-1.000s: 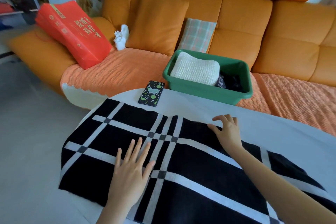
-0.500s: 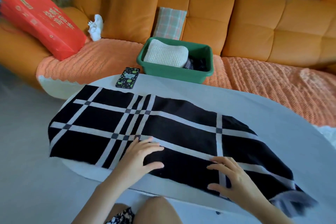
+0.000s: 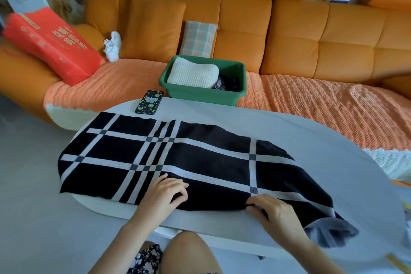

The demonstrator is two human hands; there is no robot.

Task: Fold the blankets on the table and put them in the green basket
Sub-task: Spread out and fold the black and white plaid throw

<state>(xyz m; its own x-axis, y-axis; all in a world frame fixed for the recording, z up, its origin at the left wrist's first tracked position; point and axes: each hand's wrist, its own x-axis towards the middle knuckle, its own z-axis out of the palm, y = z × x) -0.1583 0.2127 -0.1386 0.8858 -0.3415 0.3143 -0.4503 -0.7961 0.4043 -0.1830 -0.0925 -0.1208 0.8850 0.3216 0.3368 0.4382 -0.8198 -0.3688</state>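
We see the black plaid blanket (image 3: 200, 162) spread flat along the white oval table (image 3: 322, 162), its white stripes crossing in a grid. Its left end overhangs the table's left end, and its right corner droops, blurred, over the table's near edge.

Both hands sit on the blanket's near hem, close to the table's near edge and apart from each other. The left hand (image 3: 164, 193) rests left of the table's middle, fingers curled in, with thumb and fingertips pinching the cloth. The right hand (image 3: 273, 209) lies nearer the table's right end, its curled fingers gripping the hem where a white stripe runs out. The blanket stretches away from both hands toward the table's far edge.

A phone (image 3: 149, 102) in a dark spotted case lies on the table's far edge, beyond the blanket. Past that edge stands the green basket (image 3: 200, 95) on the orange sofa (image 3: 289, 35), holding a folded cream knitted blanket (image 3: 192, 74) and some darker cloth (image 3: 229, 83) beside it. Further left of the table, a red bag (image 3: 51, 44) leans on the sofa. Under the table's near edge we see a bare knee (image 3: 189, 249).
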